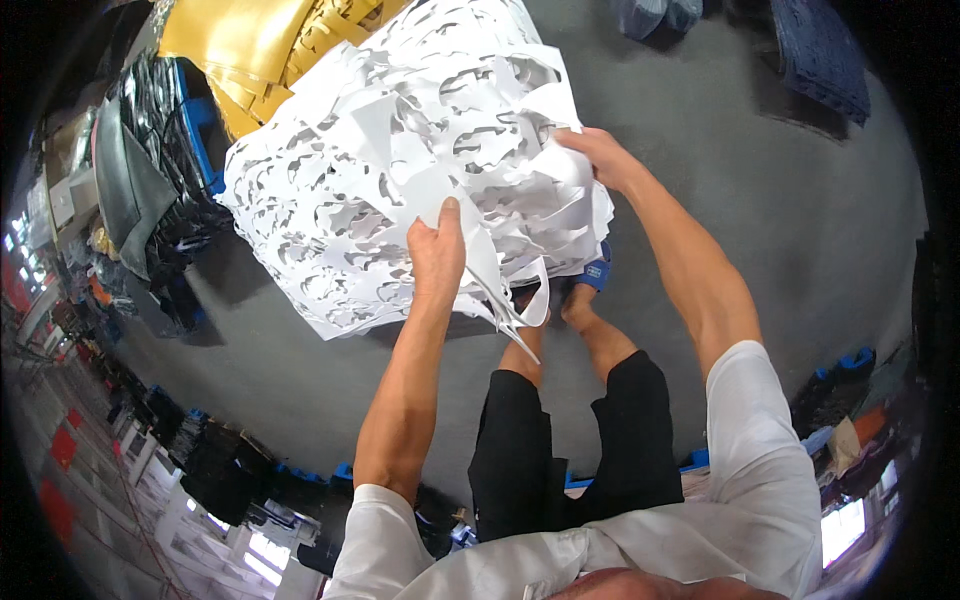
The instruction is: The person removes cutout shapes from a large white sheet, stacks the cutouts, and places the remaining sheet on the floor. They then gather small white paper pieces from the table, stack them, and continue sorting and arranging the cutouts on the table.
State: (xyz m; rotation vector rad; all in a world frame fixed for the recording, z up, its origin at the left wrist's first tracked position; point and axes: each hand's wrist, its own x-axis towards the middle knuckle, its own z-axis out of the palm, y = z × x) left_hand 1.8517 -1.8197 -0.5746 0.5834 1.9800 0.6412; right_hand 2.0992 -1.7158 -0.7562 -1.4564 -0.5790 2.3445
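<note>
I have the left grip (437, 250) near the middle of the frame, thumb pressed on top of a white sheet (425, 190), fingers hidden underneath, so I read it as clamped on that sheet. The right grip (603, 158) is right of it and higher, fingertips at the right edge of the white pile (290, 220); the sheet's folds hide the contact, and I cannot tell whether it is closed. The pile fills the upper centre, reaching left beyond both grips, with a torn-looking strip (540, 300) dangling below, above the knees. My count: two grips, one white pile of many cut-out sheets, too tangled to number; one heap of yellow sheets (235, 45) at upper left, also uncountable; one dark blue bundle (820, 60) at upper right; one blue sandal (598, 272) visible just under the pile's lower right edge.
</note>
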